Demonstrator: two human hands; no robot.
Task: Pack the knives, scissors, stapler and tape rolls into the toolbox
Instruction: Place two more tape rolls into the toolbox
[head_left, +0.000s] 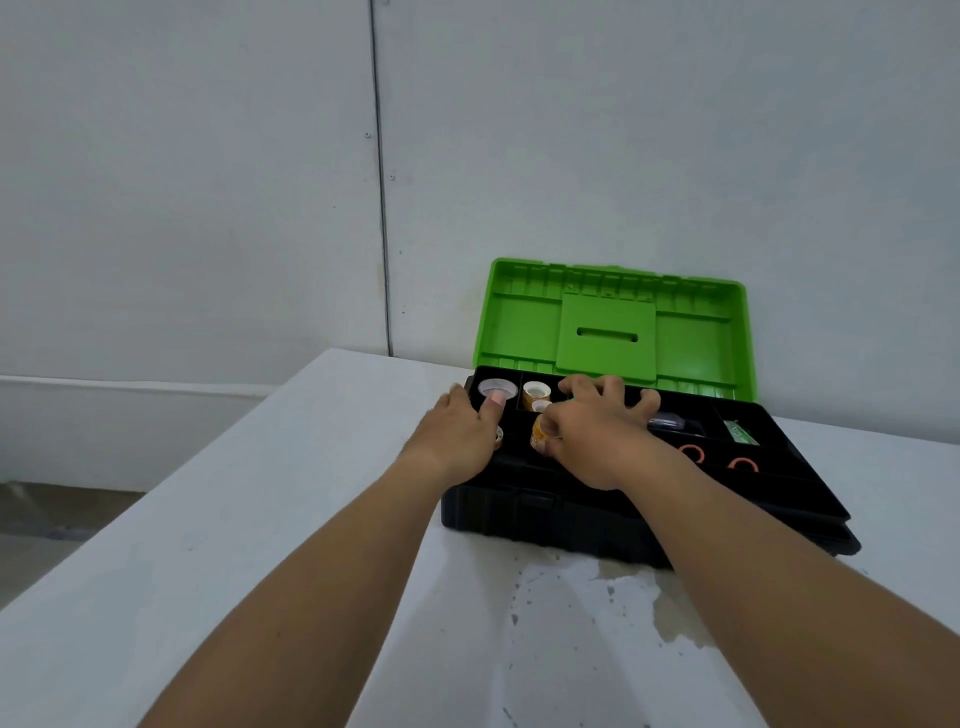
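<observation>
A black toolbox (545, 512) with its green lid (613, 322) standing open sits on the white table by the wall. Its top tray holds a white tape roll (497, 387) in the far-left compartment and a yellow patterned tape roll (536, 392) beside it. My left hand (460, 434) rests over the tray's left end, its thumb touching the white roll; a small roll (500, 435) peeks out under it. My right hand (597, 434) pinches another yellow patterned tape roll (540, 431) in the front compartment. Orange scissor handles (719, 457) and a green-packaged item (740, 432) lie to the right.
The white table (260, 519) has a stained, chipped patch (597, 603) in front of the toolbox. The grey wall (208, 182) stands right behind the open lid. The table's left edge drops to the floor (41, 525).
</observation>
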